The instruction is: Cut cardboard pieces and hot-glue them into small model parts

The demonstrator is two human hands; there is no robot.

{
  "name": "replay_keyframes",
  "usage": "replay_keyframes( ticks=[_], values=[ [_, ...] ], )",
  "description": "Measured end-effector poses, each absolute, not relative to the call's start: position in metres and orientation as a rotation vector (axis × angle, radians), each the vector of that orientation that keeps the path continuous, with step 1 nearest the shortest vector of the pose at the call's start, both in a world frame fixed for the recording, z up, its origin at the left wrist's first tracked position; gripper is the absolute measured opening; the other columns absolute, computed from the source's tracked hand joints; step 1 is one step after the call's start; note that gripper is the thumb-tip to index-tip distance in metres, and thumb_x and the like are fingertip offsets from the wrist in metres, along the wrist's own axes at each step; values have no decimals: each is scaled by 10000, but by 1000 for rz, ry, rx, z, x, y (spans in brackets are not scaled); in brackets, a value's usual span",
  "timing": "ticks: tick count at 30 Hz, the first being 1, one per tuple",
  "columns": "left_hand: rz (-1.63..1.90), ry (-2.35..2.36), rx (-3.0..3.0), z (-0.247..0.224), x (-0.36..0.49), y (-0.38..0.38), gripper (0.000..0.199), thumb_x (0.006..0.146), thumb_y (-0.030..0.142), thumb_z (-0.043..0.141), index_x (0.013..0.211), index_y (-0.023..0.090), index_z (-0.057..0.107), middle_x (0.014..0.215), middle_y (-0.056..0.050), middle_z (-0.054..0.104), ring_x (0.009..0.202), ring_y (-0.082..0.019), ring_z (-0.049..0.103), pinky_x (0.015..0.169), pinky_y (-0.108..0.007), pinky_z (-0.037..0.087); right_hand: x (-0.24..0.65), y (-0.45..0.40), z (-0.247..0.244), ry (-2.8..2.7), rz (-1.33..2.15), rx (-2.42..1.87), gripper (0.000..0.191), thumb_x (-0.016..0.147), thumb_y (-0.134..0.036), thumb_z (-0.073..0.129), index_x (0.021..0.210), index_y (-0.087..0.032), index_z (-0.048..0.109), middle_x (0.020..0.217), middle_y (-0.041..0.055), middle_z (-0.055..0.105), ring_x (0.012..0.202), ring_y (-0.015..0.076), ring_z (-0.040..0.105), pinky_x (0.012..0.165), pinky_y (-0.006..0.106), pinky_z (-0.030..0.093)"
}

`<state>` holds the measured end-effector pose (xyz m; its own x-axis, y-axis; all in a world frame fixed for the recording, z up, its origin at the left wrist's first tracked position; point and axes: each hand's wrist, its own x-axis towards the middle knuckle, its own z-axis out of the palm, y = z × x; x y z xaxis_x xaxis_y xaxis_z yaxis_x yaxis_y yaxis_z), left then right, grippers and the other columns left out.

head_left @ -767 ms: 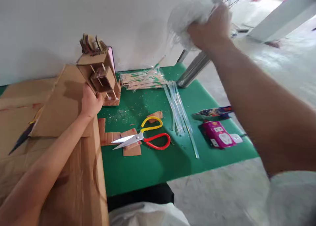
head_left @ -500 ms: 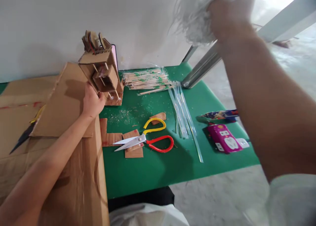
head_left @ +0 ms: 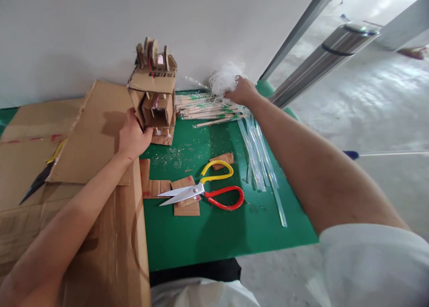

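My left hand (head_left: 134, 135) is closed on the lower left side of a cardboard model (head_left: 152, 81), a tall box with discs on top, white sticks and a smaller box inside. It stands upright at the back of the green table. My right hand (head_left: 243, 91) grips a tangled bundle of white string (head_left: 226, 79), held just over the packed wooden sticks (head_left: 201, 108) near the wall. Some of its fingers are hidden behind the string. Scissors (head_left: 196, 190) with one yellow and one red handle lie on cardboard scraps (head_left: 187, 210) in front.
Clear glue sticks (head_left: 256, 159) lie right of centre. Cardboard sheets (head_left: 94, 137) cover the left side, with a dark-bladed tool (head_left: 36, 182) partly under one. A metal post (head_left: 311, 65) rises at the table's right edge. A white wall (head_left: 83, 39) closes off the back.
My right hand has come down and left with the string, from high at the upper right to just above the wooden sticks. My left hand keeps its hold on the model.
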<state>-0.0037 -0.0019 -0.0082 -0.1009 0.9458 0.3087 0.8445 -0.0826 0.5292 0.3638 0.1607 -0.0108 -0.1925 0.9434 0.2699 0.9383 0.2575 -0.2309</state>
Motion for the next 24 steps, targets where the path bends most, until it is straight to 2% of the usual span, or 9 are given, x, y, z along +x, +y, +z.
replay_keyframes(
  ticks=[3, 6, 8, 10, 12, 14, 18, 21, 24],
  values=[
    [876, 2043, 1965, -6, -2, -3, 426, 861, 323, 619, 1241, 217, 456, 1027, -130, 709, 1026, -391, 697, 864, -535, 537, 365, 150, -1, -2073, 179, -1913, 1011, 791, -481, 675, 1481, 152, 291, 1396, 388, 501, 1360, 354, 494, 1028, 432, 406],
    [841, 2045, 2003, -6, -1, -3, 421, 853, 316, 617, 1233, 223, 460, 1005, -118, 719, 971, -376, 711, 833, -506, 540, 365, 119, 18, -2113, 178, -1927, 1282, 716, -523, 786, 1563, 112, 64, 1519, 503, 185, 1389, 433, 447, 1043, 532, 393],
    [821, 2045, 2023, -7, 0, -4, 423, 848, 309, 618, 1231, 223, 462, 998, -117, 720, 948, -370, 712, 818, -498, 541, 359, 83, 29, -2210, 104, -1834, 1250, 741, -523, 792, 1589, 59, 82, 1568, 473, 77, 1349, 493, 476, 1030, 623, 388],
    [815, 2038, 2043, -8, 0, -4, 434, 842, 317, 630, 1232, 227, 463, 980, -111, 718, 922, -361, 711, 807, -488, 540, 346, 37, 34, -2324, 71, -1676, 1060, 833, -522, 726, 1604, -26, 193, 1609, 373, 198, 1334, 494, 493, 1031, 667, 393],
    [820, 2033, 2076, -8, -1, -5, 473, 826, 324, 652, 1246, 231, 455, 964, -104, 709, 899, -348, 705, 805, -479, 538, 327, -14, 32, -2517, 213, -1372, 780, 919, -541, 614, 1542, -121, 403, 1526, 238, 472, 1326, 414, 532, 1062, 614, 424],
    [826, 2021, 2119, -9, -2, -7, 559, 794, 323, 683, 1282, 226, 430, 935, -93, 689, 876, -334, 694, 810, -474, 533, 305, -61, 22, -2687, 435, -1066, 680, 915, -596, 599, 1468, -210, 514, 1464, 138, 572, 1325, 341, 548, 1089, 541, 444],
    [1026, 1899, 2255, 0, -4, -23, 729, 761, 298, 694, 1384, 202, 328, 873, -44, 610, 856, -277, 657, 841, -444, 529, 277, -117, -14, -2768, 476, -865, 877, 813, -713, 651, 1485, -176, 483, 1452, 177, 574, 1378, 374, 483, 1163, 607, 315],
    [1237, 1749, 2400, 14, 1, -49, 630, 822, 278, 601, 1382, 215, 319, 902, -35, 579, 844, -225, 613, 831, -404, 534, 271, -125, -34, -2748, 475, -836, 763, 877, -629, 632, 1461, -157, 498, 1419, 188, 592, 1350, 357, 502, 1181, 617, 251],
    [1117, 1539, 2509, 22, 9, -79, 510, 866, 289, 543, 1339, 229, 362, 877, -19, 559, 793, -193, 588, 799, -369, 539, 272, -120, -40, -2685, 491, -831, 638, 899, -547, 642, 1397, -159, 546, 1304, 173, 651, 1233, 337, 568, 1164, 621, 264]
  ],
)
